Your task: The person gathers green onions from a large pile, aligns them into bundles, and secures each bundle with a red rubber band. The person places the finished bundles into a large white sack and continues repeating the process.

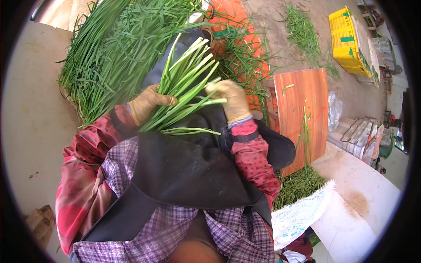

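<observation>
In the head view my left hand (150, 102), in a tan glove, grips a bunch of long green stalks (187, 79) that look like garlic chives. Their pale cut ends fan out to the upper right, over the dark leather apron (184, 167). My right hand (230, 98), gloved the same way and slightly blurred, pinches a stalk at the bunch's right side. One pale end sticks out just under those fingers. A few stalks lie across the apron below. Beyond my left hand rises a large heap of the same greens (115, 49).
Loose green trimmings (240, 49) cover an orange sheet (230, 10) ahead. A wood-grain board (296, 98) stands to the right, with stray stalks on it. Below it are packed greens (301, 185) beside a white woven sack (299, 217). A yellow crate (345, 36) stands on the floor.
</observation>
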`<action>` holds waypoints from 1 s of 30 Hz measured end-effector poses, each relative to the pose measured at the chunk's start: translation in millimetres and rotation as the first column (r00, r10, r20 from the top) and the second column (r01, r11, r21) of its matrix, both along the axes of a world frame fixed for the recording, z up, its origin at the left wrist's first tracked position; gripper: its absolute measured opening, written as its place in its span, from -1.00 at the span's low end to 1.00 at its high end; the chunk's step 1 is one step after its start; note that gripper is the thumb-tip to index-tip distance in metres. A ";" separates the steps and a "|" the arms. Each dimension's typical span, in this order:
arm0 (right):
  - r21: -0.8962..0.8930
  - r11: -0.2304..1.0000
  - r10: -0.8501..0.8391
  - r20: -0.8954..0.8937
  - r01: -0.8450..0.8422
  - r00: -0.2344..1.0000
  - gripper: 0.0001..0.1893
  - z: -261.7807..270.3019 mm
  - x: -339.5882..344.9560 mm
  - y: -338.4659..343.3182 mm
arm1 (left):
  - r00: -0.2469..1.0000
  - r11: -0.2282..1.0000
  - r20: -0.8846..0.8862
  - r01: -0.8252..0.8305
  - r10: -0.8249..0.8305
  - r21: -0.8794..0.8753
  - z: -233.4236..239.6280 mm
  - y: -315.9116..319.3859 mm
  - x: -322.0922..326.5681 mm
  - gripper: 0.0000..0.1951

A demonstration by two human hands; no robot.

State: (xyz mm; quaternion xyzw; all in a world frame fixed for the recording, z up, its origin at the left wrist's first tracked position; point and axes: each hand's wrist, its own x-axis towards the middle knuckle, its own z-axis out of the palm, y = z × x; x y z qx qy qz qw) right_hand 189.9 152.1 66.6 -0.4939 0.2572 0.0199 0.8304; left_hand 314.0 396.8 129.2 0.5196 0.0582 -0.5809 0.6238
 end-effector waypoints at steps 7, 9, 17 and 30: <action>-0.396 0.831 -0.476 -0.138 0.392 0.869 -0.66 36.8 -6.6 -103.8 | 0.999 1.000 -0.025 0.022 -0.022 0.003 -1.6 1.0 2.1 -0.65; -0.683 0.689 0.109 -0.234 -0.243 0.966 -0.64 39.8 -14.4 -89.6 | 0.999 1.000 -0.031 0.025 -0.025 -0.012 -2.8 0.3 1.6 -0.66; -0.762 0.555 0.461 -0.051 -0.332 0.886 -0.80 26.9 -14.8 5.9 | 0.995 0.996 -0.042 0.089 -0.089 0.008 -0.8 -0.7 3.5 -0.57; -0.476 0.619 -0.600 0.227 0.625 0.767 -0.74 2.0 -28.8 -76.2 | 0.965 0.952 -0.130 0.192 -0.227 -0.237 -11.0 0.3 6.4 -0.40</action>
